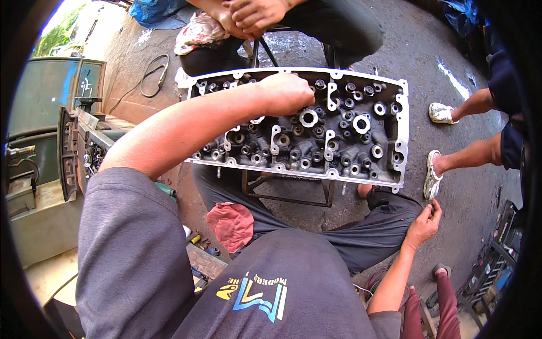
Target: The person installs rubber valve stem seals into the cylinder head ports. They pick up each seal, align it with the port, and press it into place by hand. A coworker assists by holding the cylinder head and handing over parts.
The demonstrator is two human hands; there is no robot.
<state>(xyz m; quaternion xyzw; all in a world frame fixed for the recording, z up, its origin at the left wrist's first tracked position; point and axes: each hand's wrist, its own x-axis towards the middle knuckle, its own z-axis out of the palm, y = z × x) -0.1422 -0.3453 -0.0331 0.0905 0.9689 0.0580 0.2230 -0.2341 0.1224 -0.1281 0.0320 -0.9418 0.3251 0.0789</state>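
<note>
A cylinder head (pixel 372 167), grey metal with a pale machined rim, lies across a low metal stand (pixel 288 199) in front of me. Its inside holds several round bosses, valve stem tops and bolt holes. My left hand (pixel 288 95) is closed in a fist over its upper middle, thumb side toward the valve stems. Whatever those fingers hold is hidden under them. Away from the metal, my right hand (pixel 423 226) hangs beyond my right knee. Its thumb and fingertips pinch together, and anything between them is too small to name.
Opposite sits a person with hands clasped (pixel 251 17), a patterned cloth (pixel 201 33) on one knee. A red cloth (pixel 230 227) rests on my thigh. Another person's legs and pale clogs (pixel 433 175) stand right. A cable (pixel 151 76) loops on the floor; a machine (pixel 84 138) stands left.
</note>
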